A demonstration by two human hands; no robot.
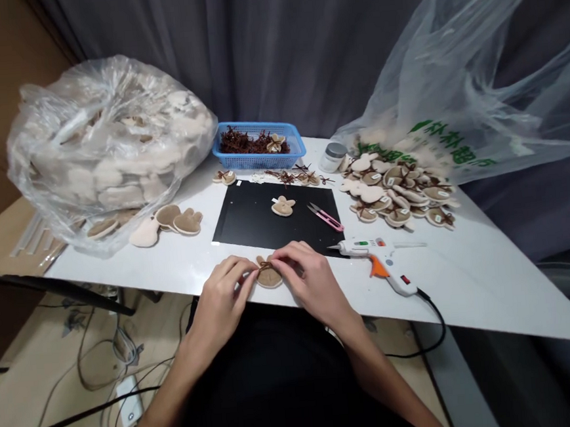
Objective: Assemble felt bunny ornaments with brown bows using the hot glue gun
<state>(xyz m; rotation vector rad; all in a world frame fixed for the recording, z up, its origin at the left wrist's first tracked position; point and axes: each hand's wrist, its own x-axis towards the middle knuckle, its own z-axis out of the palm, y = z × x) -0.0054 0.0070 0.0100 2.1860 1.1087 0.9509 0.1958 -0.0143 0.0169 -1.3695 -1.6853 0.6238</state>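
A tan bunny-shaped fabric piece (269,278) lies at the table's near edge, between my hands. Across it, below the ears, sits a thin brown bow (265,265). My left hand (226,296) pinches the bow at its left side, and my right hand (310,278) pinches it at the right. The fingertips partly hide the bow's ends. Just beyond, a second bunny piece (283,206) with a white tag rests on a black mat (250,219), beside pink-handled thread snips (327,217). To the right of my right hand lies a white glue gun (381,248) with an orange trigger.
A blue basket (261,161) holds brown bows. Loose bows (289,175) and a lidded jar (332,158) are nearby. Finished-looking bunnies (402,191) pile up at right by a clear bag (474,106). A large stuffed bag (112,148) and loose pieces (187,222) occupy the left.
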